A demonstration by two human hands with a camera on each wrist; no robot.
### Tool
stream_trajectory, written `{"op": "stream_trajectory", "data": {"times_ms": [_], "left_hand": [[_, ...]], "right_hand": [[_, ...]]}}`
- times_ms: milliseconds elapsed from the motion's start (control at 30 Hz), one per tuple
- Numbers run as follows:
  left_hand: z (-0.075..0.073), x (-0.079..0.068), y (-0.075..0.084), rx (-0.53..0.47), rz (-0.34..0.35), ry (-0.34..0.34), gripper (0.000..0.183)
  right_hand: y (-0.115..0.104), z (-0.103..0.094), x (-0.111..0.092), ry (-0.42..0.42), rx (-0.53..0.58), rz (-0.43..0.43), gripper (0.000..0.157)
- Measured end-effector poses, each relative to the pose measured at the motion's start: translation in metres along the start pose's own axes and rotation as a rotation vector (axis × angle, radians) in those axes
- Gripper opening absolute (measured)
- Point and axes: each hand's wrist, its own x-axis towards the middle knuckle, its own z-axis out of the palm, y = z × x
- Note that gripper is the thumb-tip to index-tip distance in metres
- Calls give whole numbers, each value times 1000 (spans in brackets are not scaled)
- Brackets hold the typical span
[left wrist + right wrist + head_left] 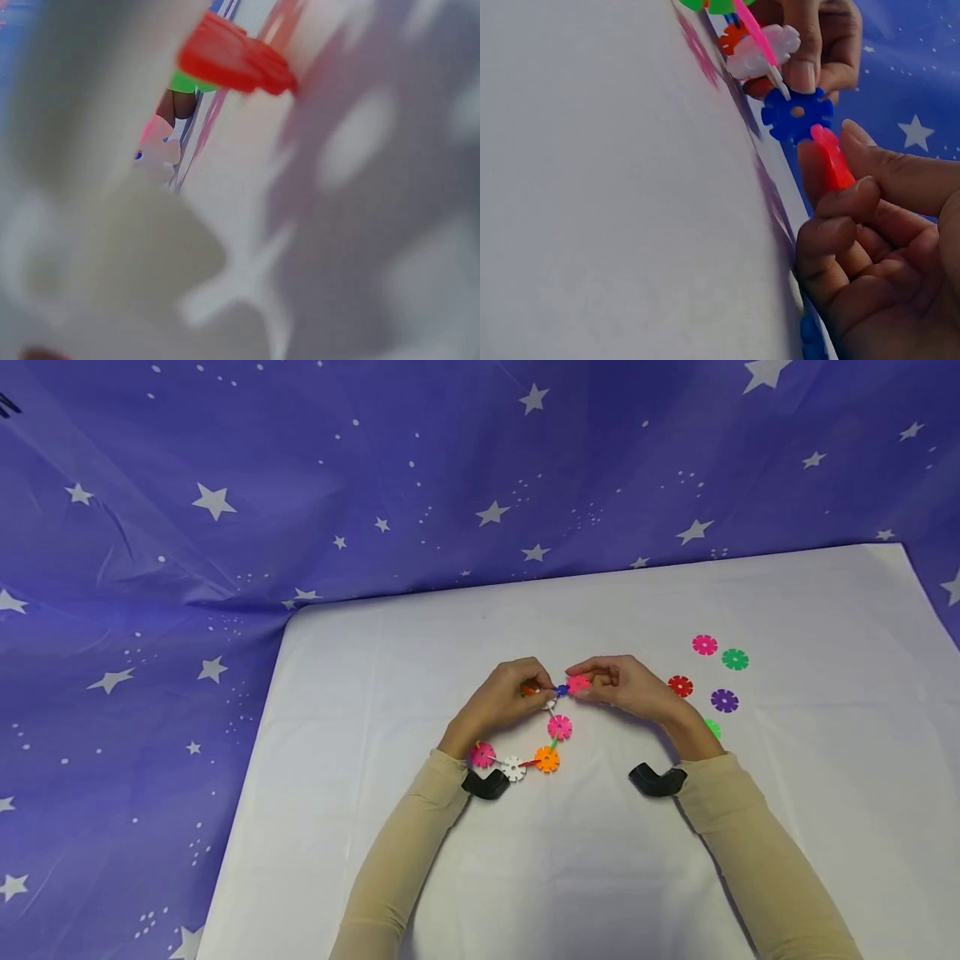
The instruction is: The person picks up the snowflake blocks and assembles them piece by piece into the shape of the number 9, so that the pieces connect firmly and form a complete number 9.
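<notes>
My left hand [504, 695] pinches a blue notched plastic disc [780, 118] by its edge, thumb in front. This disc ends a chain of interlocking discs that curves below the hand, with a pink disc [559, 727], an orange disc [547, 760] and a white disc [513, 768] in it. From the other side, my right hand [633, 687] pinches a reddish-pink disc [835, 161] between thumb and fingers, its edge right at the blue disc's notches. A red disc [236, 56] shows close up in the left wrist view, which blurred white shapes largely block.
Loose discs lie on the white-covered table [322, 777] right of my right hand: pink [705, 645], dark green [736, 659], red [681, 686], purple [724, 701] and a partly hidden light green one [712, 727]. A purple star-patterned cloth [420, 468] hangs behind the table.
</notes>
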Motion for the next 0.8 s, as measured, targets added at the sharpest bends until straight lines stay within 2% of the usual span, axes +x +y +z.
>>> {"op": "stream_trajectory", "data": {"times_ms": [267,433,567,700,800], "left_hand": [[2,0,-2,-27,61,17,6],[2,0,0,10,53,37,5],[2,2,4,80,22,15,7],[1,2,5,114,5,0,9],[1,2,5,116,6,-4,10]], "right_hand": [[4,2,1,-28,55,-76,31],[1,4,3,-17,38,-69,30],[-2,6,2,5,-113,-45,30],[-3,9,1,59,-301,-120,34],[-3,10,0,77,-336,-162,36]]}}
